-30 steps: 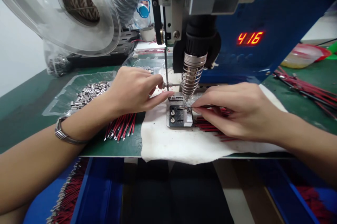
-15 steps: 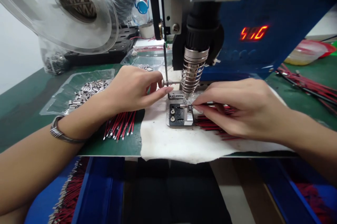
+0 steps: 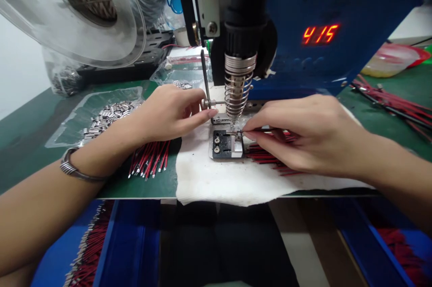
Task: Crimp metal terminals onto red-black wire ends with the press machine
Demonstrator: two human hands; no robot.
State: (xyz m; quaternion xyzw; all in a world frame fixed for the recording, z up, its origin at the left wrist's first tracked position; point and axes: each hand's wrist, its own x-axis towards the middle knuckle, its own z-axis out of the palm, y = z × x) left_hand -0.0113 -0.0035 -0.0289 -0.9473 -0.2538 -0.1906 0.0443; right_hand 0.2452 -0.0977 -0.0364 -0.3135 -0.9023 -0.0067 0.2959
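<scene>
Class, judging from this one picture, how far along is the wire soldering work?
Done: sleeved wires fill the blue bin. In hand: the right hand pinches a red wire at the fixture under the iron; the left hand rests beside it. Left: loose sleeves and bare wires.

Green bench [image 3: 30, 129]; white cloth [image 3: 216, 179], red wires [image 3: 150, 159]

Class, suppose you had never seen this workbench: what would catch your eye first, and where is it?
Probably the red display glowing 415 on the blue machine, upper right. Below it, at centre, a coiled metal nozzle points down at a small fixture, where the right hand pinches a thin red wire and the left hand rests alongside.
</scene>
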